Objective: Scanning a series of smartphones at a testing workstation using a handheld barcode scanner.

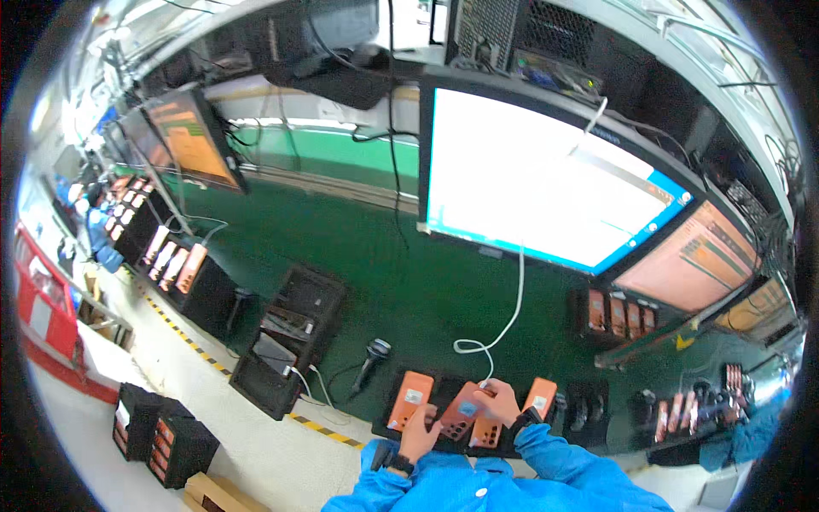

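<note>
In front of me an orange smartphone is tilted, its back with camera lenses and a pale label facing up. My left hand is closed at its lower left edge, thumb and fingertips against it. My right hand is closed at the phone's upper right end, where a white cable runs down to the fingers; the plug is hidden. Three more orange phones lie on the black tray: a left phone, a partly covered phone below my right hand, and a right phone.
A barcode scanner lies on the green bench left of the tray. Farther left is a black compartment box with devices and cables. A large lit monitor stands behind. Phones in a black rack sit at right. Another person's blue sleeve shows far right.
</note>
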Tool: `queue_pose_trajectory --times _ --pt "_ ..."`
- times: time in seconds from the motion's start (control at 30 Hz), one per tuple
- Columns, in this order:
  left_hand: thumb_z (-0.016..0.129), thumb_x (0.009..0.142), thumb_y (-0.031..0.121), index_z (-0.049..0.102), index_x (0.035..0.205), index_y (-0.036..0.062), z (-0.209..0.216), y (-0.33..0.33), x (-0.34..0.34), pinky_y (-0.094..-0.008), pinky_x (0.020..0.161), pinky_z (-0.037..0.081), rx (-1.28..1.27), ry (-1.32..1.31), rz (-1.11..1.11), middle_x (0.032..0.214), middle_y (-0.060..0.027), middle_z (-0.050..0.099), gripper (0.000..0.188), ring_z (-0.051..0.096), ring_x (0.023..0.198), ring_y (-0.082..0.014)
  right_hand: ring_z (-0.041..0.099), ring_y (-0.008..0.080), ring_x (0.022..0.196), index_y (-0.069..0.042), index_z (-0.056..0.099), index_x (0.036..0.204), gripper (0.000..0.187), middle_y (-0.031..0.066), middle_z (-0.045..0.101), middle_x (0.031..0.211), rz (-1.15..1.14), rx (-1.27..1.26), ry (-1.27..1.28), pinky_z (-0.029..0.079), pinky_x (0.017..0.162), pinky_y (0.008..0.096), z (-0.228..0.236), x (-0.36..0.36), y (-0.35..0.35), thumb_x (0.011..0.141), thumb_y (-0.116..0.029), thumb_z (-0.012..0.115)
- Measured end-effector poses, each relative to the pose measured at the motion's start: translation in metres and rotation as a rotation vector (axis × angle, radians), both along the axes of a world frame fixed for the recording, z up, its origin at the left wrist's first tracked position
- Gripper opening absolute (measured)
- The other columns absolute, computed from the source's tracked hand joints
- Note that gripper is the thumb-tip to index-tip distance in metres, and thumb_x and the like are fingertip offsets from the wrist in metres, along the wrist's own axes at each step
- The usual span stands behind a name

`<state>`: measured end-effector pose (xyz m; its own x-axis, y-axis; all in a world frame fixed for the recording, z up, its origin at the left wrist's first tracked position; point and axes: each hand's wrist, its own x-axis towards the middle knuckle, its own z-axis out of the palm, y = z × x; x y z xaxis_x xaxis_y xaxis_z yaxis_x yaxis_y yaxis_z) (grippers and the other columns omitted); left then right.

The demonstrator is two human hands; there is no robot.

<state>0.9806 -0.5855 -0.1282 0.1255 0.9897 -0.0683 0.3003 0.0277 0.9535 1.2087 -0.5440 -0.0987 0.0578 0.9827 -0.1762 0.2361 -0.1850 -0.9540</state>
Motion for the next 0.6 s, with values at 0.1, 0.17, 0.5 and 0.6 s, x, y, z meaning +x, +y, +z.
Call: queue_pose_trajectory --times 0.1,0.17,0.5,0.6 --pt "0.065 0.081 0.007 0.056 0.107 -0.0003 0.014 -0.010 -0.029 -0.0342 0.073 0.053 -0.151 0.252 0.098 0.087 -0.0115 0.065 0.028 0.065 0.081 -0.0240 0.066 0.0170 0.080 0.000 0.064 0.101 0.030 0.0117 0.069 0.087 -0.116 0.024 -0.141 0.052 0.072 0.0318 -0.029 0.008 0.036 0.078 -0.017 0.073" --pt "0.063 0.083 0.005 0.056 0.105 -0.0006 0.002 -0.029 -0.046 -0.0319 0.071 0.053 -0.206 0.004 0.237 0.087 -0.0107 0.066 0.024 0.066 0.079 -0.0206 0.067 0.0267 0.083 -0.001 0.064 0.098 0.030 0.0142 0.069 0.089 -0.235 0.295 -0.469 0.052 0.072 0.0375 -0.050 0.007 0.051 0.075 -0.019 0.072" --pt "0.066 0.082 0.006 0.061 0.102 -0.0035 -0.120 -0.146 -0.113 -0.0283 0.063 0.054 -0.615 -0.347 0.744 0.082 -0.0133 0.068 0.023 0.066 0.068 -0.0183 0.059 0.0255 0.093 -0.001 0.058 0.110 0.035 0.0140 0.061 0.101 0.227 0.316 -0.266 0.047 0.082 0.0373 -0.011 -0.108 -0.019 0.079 -0.014 0.068" --pt "0.066 0.082 0.008 0.062 0.099 -0.0046 -0.129 -0.163 -0.137 -0.0285 0.062 0.053 -0.677 -0.336 0.765 0.081 -0.0133 0.068 0.022 0.067 0.067 -0.0185 0.063 0.0149 0.085 -0.003 0.061 0.108 0.028 0.0071 0.067 0.094 0.587 -0.145 0.026 0.050 0.079 0.0298 -0.008 -0.146 -0.043 0.084 -0.016 0.068"
